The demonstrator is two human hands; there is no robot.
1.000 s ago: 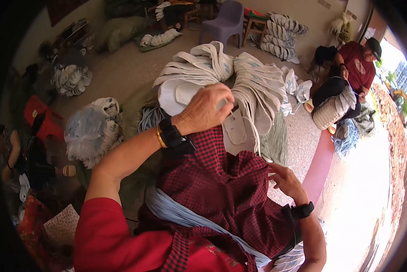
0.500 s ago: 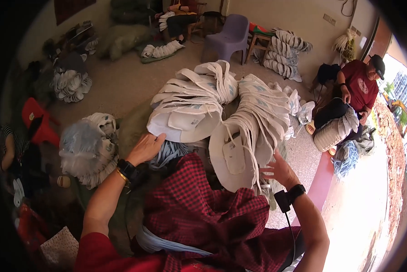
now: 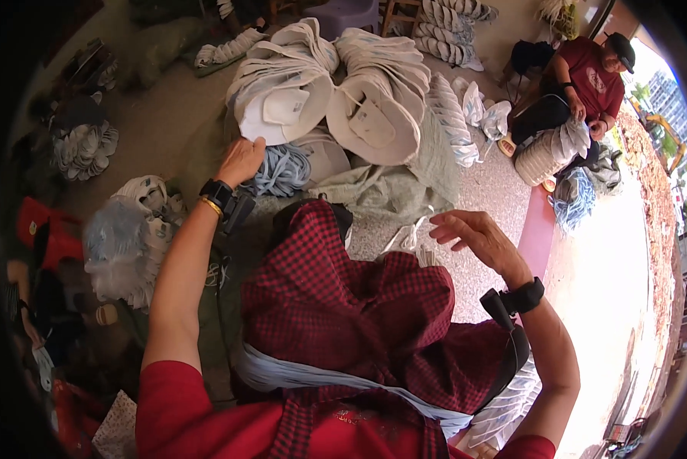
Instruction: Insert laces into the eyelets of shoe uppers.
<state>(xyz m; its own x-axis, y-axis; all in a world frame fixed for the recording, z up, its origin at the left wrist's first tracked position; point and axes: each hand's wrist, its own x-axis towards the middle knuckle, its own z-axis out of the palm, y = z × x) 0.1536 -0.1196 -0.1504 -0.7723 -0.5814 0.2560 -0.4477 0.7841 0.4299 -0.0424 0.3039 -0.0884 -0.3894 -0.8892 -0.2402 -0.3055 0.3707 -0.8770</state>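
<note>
Two fanned stacks of pale shoe-shaped pieces sit ahead of the person, beyond the lap in its red-and-black checked cloth [image 3: 343, 298]: the left stack [image 3: 282, 69] and, just beside it, the right stack [image 3: 393, 84]. Both are off-white, with thin layered edges overlapping closely; the front piece of each is a broad rounded shape bearing a smaller rounded panel, and the left one is brighter white near its lower rim. Green sacking [image 3: 404, 187] lies at the right stack's near side, and a bundle of light-blue strips [image 3: 282, 172] lies just below the left stack. The left hand [image 3: 242, 161] touches the lower left rim of the left stack's front piece, thumb at the edge; its fingers are partly hidden, so I cannot tell whether this grip pinches the rim or only rests against it. The right hand [image 3: 473, 233] is raised well apart from both stacks, its grip loosely spread with bent fingers and nothing between them, near some white ties [image 3: 410, 236]. Each stack's front piece faces back toward the person, and the long axis of each row runs away from the lap, curving at the far end.
</note>
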